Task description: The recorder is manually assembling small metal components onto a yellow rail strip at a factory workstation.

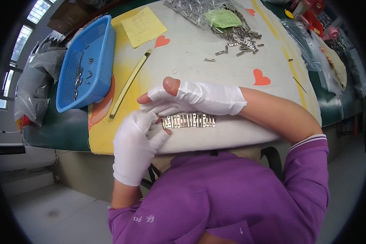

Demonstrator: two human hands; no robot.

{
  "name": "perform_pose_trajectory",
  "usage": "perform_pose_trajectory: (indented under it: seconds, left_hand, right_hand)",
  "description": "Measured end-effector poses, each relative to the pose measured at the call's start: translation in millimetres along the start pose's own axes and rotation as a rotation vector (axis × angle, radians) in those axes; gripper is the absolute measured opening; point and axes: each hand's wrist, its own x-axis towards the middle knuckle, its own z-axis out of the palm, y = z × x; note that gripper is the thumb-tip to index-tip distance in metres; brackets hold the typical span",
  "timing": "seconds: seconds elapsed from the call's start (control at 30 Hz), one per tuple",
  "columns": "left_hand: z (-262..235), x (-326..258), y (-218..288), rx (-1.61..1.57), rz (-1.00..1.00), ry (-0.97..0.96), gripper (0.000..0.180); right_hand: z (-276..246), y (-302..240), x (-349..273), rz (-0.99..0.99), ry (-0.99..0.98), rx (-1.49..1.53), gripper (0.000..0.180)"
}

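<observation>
A row of small flat silvery metal pieces with holes (pixel 189 120) lies side by side on the cloth near the front edge. My left hand (pixel 135 140), in a white glove with bare fingertips, is curled at the row's left end, its thumb and forefinger closed around that end. My right hand (pixel 187 96), gloved alike, reaches across just behind the row. Its fingers stretch leftward over the tips of the left hand, and the thumb sticks out on the far side. Nothing shows in the right hand; its underside is hidden.
Several loose metal pieces (pixel 245 44) spill from a clear bag (pixel 191 12) at the back. To the left stand a blue basket (pixel 105 53) with a few pieces inside, a yellow strip (pixel 130 85) and a yellow paper (pixel 143 26). Plastic bags (pixel 317 57) lie at right.
</observation>
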Motion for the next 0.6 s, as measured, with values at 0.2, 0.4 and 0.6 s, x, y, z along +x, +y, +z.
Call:
perform_pose_trajectory:
  seconds: [0.2,0.4,0.6]
  left_hand:
    - [-0.6,-4.8,1.0,-0.035,-0.036,-0.014,0.029]
    - [-2.3,-1.5,2.0,0.005,0.011,-0.007,0.026]
    - [-2.1,-0.3,0.3,0.141,0.305,0.063,0.037]
  right_hand:
    - [5.4,-3.6,-5.7,0.043,0.088,-0.032,0.092]
    - [2.1,-4.3,-10.6,0.018,0.026,0.077,0.096]
    - [28.2,-27.9,-67.0,-0.140,0.287,-1.427,0.054]
